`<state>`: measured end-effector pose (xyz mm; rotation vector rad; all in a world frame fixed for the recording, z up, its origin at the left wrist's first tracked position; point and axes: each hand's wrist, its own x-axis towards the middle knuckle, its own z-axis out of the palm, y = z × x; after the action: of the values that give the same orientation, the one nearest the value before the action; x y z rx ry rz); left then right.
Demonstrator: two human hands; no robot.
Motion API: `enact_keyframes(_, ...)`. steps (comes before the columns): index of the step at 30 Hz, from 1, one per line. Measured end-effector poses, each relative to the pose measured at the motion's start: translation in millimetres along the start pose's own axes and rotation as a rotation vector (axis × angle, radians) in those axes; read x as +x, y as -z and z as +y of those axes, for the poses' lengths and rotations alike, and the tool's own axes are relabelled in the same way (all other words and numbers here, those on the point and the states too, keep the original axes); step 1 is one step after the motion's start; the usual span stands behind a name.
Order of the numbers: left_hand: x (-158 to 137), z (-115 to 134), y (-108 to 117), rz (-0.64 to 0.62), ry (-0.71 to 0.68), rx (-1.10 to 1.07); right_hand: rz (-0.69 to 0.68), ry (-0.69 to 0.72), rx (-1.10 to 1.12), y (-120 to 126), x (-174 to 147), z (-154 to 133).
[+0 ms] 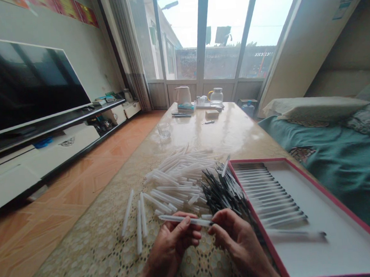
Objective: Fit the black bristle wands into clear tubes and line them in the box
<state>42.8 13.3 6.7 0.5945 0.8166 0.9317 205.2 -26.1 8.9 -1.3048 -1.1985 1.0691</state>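
Between my two hands lies a translucent white pen barrel (196,221) with a dark end at its right. My left hand (172,246) is closed around the barrel's middle, thumb on top. The fingers of my right hand (236,241) pinch the dark end, so part of it is hidden. Just beyond is a heap of white pen barrels (178,173), with a bundle of black pen refills (221,191) at its right. A shallow box with a red rim (273,251) holds a row of pens (269,191) with dark tips. Several single barrels (139,227) lie left of my left hand.
The long table (98,256) wears a patterned cover. A drinking glass (164,130), a small box (212,114), a white kettle (182,95) and a glass jug (216,96) stand towards its far end. At the right is a bed with a teal cover (343,160); a television (23,83) is at the left.
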Motion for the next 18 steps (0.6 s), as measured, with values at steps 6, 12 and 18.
enact_keyframes(6, 1, 0, -1, -0.006, -0.011, 0.013, -0.01, 0.077, -0.203, 4, 1, 9)
enact_keyframes(12, -1, 1, -4, -0.054, -0.018, 0.04, -0.032, 0.129, -0.361, 6, 0, 12)
enact_keyframes(18, 0, -1, 0, -0.006, -0.018, 0.017, -0.066, 0.159, -0.402, 8, -1, 6)
